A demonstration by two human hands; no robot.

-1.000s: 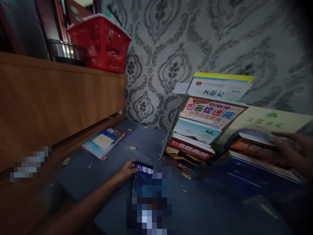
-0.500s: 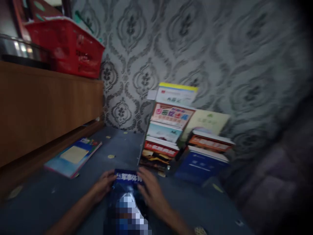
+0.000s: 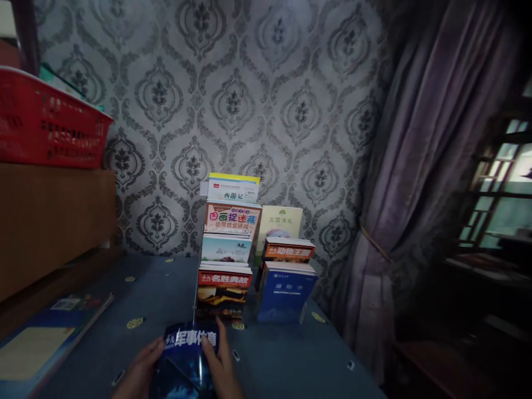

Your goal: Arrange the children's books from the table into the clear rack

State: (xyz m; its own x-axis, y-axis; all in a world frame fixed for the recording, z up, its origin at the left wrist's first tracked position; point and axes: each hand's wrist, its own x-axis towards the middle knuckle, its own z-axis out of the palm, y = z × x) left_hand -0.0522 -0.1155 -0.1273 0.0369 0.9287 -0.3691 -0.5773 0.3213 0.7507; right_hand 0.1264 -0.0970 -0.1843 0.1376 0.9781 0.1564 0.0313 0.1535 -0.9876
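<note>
A dark blue book with white Chinese lettering along its top is held between my two hands, its cover bowed outward. My left hand grips its left edge. On the right edge is my right hand, with the thumb lying over the cover. Just beyond stands a rack of upright books in two columns. In its left column, a red-and-black book is at the front. A blue book is at the front of the right column, with an orange-topped book behind it.
Another book lies flat on the grey-blue table at the left. A red plastic basket sits on a wooden cabinet. Patterned wallpaper rises behind the table, and a tied purple curtain hangs at the right.
The view has swung to the right, bringing the curtain and window into sight. Both hands still hold the dark blue book, whose cover now bows more.
</note>
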